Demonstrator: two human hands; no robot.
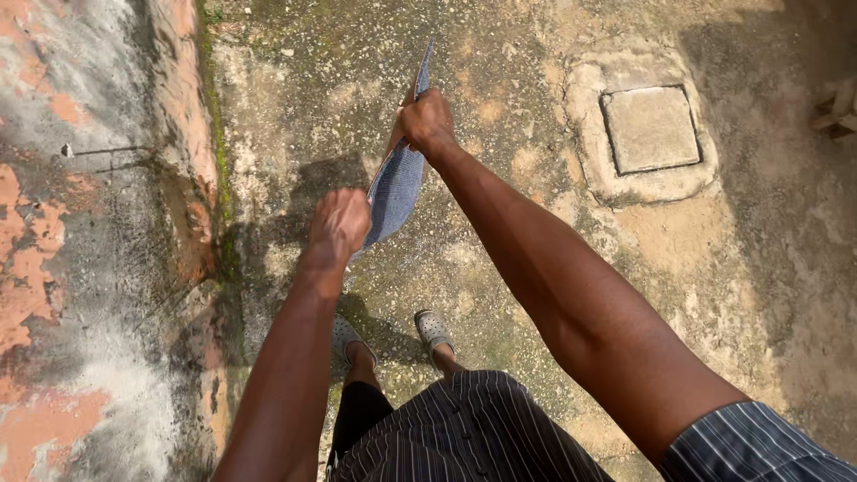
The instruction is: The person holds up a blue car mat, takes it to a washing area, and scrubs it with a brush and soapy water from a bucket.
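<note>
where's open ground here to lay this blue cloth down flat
Bare concrete lies right of the right hand, between the arm and the square cover slab, and beyond the cloth. It is tight left of the left hand, by the peeling wall, and around the feet.

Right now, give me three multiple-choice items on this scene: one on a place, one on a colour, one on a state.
1. Where is the square concrete cover slab?
A. Set in the ground at upper right
B. On the wall at left
C. Under the feet

2. What colour is the dotted piece of cloth?
A. Red
B. Blue-grey
C. Yellow

3. How is the cloth held?
A. Lying loose on the ground
B. By one hand only
C. By both hands, stretched between them

Answers: 1 A, the slab sits in the rough concrete ground at upper right. 2 B, its dotted surface looks blue-grey. 3 C, the left hand grips its lower end and the right hand its upper part.
</note>
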